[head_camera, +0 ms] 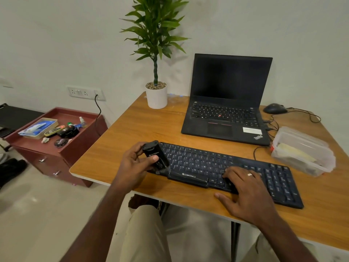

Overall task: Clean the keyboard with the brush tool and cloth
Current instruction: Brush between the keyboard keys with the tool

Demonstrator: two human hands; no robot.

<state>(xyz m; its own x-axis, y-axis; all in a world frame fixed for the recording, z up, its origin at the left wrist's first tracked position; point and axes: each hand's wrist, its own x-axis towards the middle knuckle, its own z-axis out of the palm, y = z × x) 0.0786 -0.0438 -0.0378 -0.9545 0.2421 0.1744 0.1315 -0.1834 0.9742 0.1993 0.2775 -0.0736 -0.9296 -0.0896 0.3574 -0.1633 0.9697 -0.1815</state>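
Left hand (135, 163): grips black block-shaped brush tool (155, 156), bristles on black flat plastic keyboard (226, 169). Right hand (247, 191): fingers flat, resting on keys.

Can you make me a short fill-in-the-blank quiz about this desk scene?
1. The left hand grips the black ____ over the keyboard.
2. The right hand rests flat on the ____.
3. The laptop screen is ____.
4. The white pot holds a ____.

Missing words: brush tool; keyboard; dark; plant

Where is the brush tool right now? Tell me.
In the head view, the brush tool is gripped by the left hand, its lower end down at the left end of the keyboard, on the table's near-left side.
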